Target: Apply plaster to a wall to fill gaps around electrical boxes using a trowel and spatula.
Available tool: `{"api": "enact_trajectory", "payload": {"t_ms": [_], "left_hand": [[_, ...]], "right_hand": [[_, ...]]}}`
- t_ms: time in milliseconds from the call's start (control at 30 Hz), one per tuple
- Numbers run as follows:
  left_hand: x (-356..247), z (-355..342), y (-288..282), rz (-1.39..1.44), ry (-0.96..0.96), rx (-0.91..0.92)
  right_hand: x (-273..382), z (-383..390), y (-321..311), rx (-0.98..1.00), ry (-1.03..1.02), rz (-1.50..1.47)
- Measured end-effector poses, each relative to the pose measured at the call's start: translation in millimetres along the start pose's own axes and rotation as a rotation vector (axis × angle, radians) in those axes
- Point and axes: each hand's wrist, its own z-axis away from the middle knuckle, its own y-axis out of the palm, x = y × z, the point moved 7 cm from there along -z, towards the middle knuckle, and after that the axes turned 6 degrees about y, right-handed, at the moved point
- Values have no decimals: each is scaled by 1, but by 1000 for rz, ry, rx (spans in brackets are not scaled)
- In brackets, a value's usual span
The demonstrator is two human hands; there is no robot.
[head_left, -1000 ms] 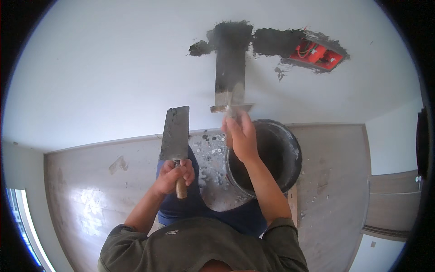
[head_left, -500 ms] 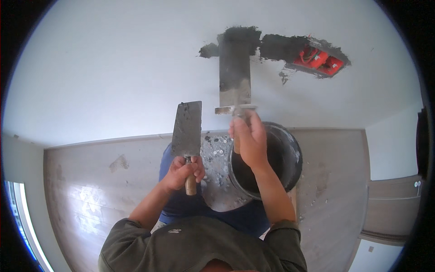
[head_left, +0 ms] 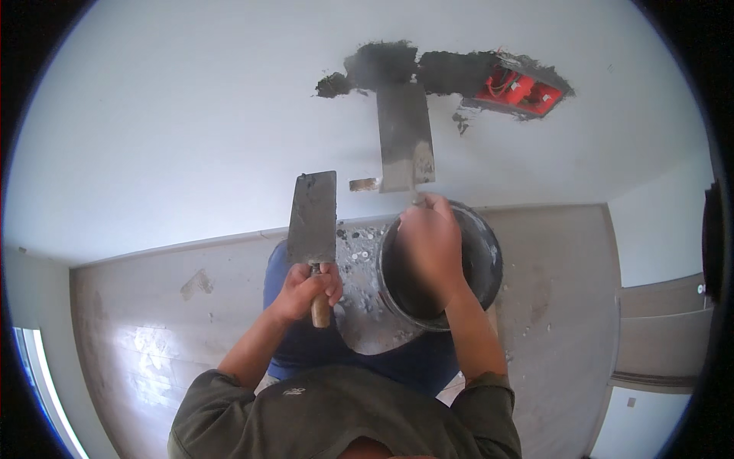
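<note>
A pale wall (head_left: 191,138) is filling the twelve o'clock side. A black bucket (head_left: 498,260) is standing at four o'clock, and dark filler (head_left: 382,67) is spreading across the wall at twelve. Two flat trowels are pointing upward: the right trowel (head_left: 405,126) at one o'clock, its tip overlapping the filler, and the left trowel (head_left: 313,214) at nine. The right hand (head_left: 434,245) is gripping its trowel (blurred, handle hidden); the left hand (head_left: 306,291) is wrapping round a wooden handle (head_left: 321,314), probably the best hold, the blades seeming stiff, fairly light, slick where smeared.
</note>
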Motion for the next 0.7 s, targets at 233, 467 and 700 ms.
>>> {"api": "enact_trajectory", "payload": {"t_ms": [233, 467, 700], "left_hand": [[3, -9, 12, 68, 8, 35], [2, -4, -1, 48, 3, -20], [15, -6, 16, 34, -26, 55]], "right_hand": [[-14, -13, 11, 49, 79, -111], [-5, 4, -24, -22, 8, 430], [87, -10, -42, -153, -513, 987]]}}
